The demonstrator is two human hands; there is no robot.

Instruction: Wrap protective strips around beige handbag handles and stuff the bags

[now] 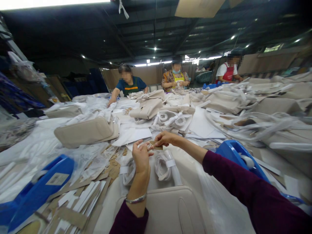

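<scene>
Between thumb and fingers of my right hand (164, 138) is a small brown cardboard tag (159, 147), pinched near its top edge. My left hand (140, 155) is just left of it, with its fingers curled around what looks like the tag's thin white string (150, 145). Below both hands lies a beige handbag (170, 204), close to my body. Two wrapped strap coils rest on it: the right coil (162, 167) shows fully, while my left wrist partly covers the left coil (127, 171).
Blue tape dispensers stand at left (48, 182) and right (240, 156). Loose card strips (83, 201) and brown tags (113, 167) lie left of the bag. Beige bags (84, 131) and a heap of bags (226, 100) fill the table beyond. Several co-workers (131, 85) are across it.
</scene>
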